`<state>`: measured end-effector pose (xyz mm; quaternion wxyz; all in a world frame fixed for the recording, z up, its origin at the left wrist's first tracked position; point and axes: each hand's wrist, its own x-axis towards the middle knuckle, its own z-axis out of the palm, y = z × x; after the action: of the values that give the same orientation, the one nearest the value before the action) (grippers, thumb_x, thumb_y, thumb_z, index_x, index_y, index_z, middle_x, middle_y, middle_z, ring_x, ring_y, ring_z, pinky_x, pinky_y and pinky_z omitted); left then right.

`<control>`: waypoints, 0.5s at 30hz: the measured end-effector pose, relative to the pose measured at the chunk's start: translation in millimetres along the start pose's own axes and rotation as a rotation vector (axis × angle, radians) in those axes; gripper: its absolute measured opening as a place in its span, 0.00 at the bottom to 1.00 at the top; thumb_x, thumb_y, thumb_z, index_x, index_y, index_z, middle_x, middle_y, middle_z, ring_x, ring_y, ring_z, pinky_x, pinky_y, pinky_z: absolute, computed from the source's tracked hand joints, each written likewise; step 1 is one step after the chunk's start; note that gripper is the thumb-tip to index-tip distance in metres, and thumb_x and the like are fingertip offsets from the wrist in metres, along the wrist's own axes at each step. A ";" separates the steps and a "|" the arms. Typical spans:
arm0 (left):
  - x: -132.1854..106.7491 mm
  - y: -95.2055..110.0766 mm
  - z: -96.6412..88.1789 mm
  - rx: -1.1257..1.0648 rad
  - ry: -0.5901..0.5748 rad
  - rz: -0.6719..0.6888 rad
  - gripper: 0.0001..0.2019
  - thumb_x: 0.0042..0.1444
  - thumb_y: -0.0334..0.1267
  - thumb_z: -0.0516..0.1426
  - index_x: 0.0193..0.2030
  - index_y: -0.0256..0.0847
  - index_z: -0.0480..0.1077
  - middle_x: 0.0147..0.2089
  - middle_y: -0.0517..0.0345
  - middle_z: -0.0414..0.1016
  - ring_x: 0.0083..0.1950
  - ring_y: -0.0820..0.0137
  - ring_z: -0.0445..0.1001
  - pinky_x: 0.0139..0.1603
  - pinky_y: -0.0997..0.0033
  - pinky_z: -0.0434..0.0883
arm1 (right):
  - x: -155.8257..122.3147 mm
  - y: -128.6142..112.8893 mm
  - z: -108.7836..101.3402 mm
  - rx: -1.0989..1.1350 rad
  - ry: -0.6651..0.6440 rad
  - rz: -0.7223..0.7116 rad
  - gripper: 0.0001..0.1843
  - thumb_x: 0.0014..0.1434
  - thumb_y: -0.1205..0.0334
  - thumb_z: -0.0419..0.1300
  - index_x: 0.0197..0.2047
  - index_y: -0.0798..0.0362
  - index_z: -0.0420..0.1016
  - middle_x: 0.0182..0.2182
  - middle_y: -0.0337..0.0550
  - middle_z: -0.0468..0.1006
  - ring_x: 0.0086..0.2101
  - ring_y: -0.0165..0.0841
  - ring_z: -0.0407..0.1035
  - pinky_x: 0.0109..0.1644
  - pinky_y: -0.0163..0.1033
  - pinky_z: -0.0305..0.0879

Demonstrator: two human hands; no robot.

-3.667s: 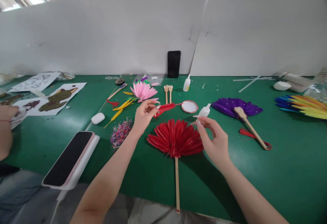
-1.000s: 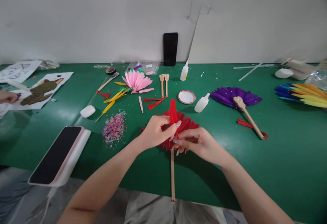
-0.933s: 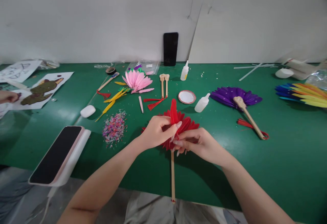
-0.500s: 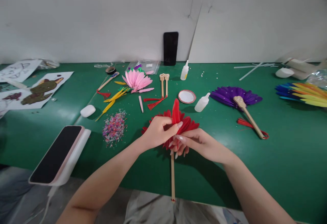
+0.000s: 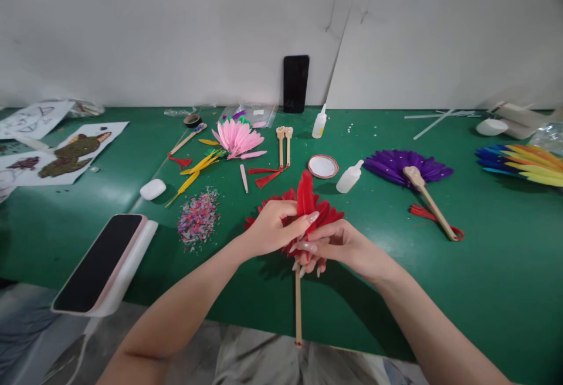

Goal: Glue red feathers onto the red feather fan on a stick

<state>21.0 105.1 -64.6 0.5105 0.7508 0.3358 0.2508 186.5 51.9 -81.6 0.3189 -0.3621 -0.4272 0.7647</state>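
Observation:
Between both my hands a single red feather (image 5: 305,194) stands upright, held over a red feather fan (image 5: 328,212). My left hand (image 5: 275,227) pinches the feather partway up between thumb and fingers. Lower down, my right hand (image 5: 341,247) grips its bottom end, with the fingers curled. The fan lies on the green table, its wooden handle (image 5: 298,309) pointing toward me. My hands hide the middle of the fan.
Beyond the fan are a white glue bottle (image 5: 349,179), a round lid (image 5: 323,166) and another bottle (image 5: 319,124). A purple feather fan (image 5: 402,165) lies right. Colored bits (image 5: 197,219), pink feathers (image 5: 238,139) and a phone (image 5: 99,265) are left.
The red feather has turned so its broad face shows more. My right fingers have shifted slightly left at its base. My left hand has hardly moved.

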 end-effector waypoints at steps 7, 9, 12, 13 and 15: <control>-0.6 0.7 -0.7 0.012 -0.004 0.006 0.18 0.59 0.43 0.52 0.21 0.36 0.66 0.19 0.61 0.67 0.19 0.79 0.63 0.19 0.79 0.59 | -0.4 1.2 -0.3 0.054 -0.016 0.006 0.09 0.52 0.59 0.66 0.34 0.57 0.80 0.28 0.44 0.81 0.28 0.28 0.76 0.29 0.28 0.71; -0.8 1.1 -0.6 0.010 -0.006 0.009 0.18 0.59 0.42 0.52 0.20 0.36 0.65 0.18 0.61 0.67 0.19 0.79 0.63 0.19 0.79 0.58 | -0.7 1.4 -1.2 0.058 -0.032 0.007 0.08 0.52 0.61 0.65 0.35 0.56 0.80 0.28 0.43 0.81 0.28 0.27 0.76 0.29 0.27 0.71; -0.8 1.3 -1.2 -0.011 -0.008 0.001 0.18 0.59 0.42 0.53 0.19 0.36 0.64 0.17 0.62 0.65 0.18 0.79 0.62 0.19 0.79 0.58 | -1.3 0.4 -2.3 0.067 -0.071 0.017 0.10 0.51 0.62 0.66 0.38 0.56 0.80 0.30 0.43 0.82 0.29 0.27 0.76 0.31 0.27 0.71; -0.8 1.3 -1.6 -0.022 -0.004 -0.002 0.18 0.58 0.42 0.53 0.19 0.36 0.64 0.17 0.63 0.65 0.18 0.79 0.61 0.19 0.79 0.58 | -1.6 -0.4 -2.3 0.068 -0.076 0.015 0.11 0.51 0.62 0.66 0.39 0.56 0.79 0.30 0.44 0.82 0.30 0.28 0.76 0.31 0.27 0.71; -0.9 1.3 -2.3 -0.045 0.001 -0.006 0.18 0.58 0.42 0.53 0.19 0.36 0.63 0.17 0.63 0.64 0.18 0.79 0.61 0.19 0.79 0.58 | -2.1 -2.2 -1.5 0.066 -0.071 0.000 0.11 0.53 0.60 0.65 0.39 0.57 0.79 0.31 0.45 0.82 0.30 0.28 0.77 0.30 0.28 0.71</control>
<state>19.1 105.4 -62.6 0.5279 0.7380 0.3326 0.2568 189.3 51.8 -79.6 0.3155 -0.3240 -0.4126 0.7907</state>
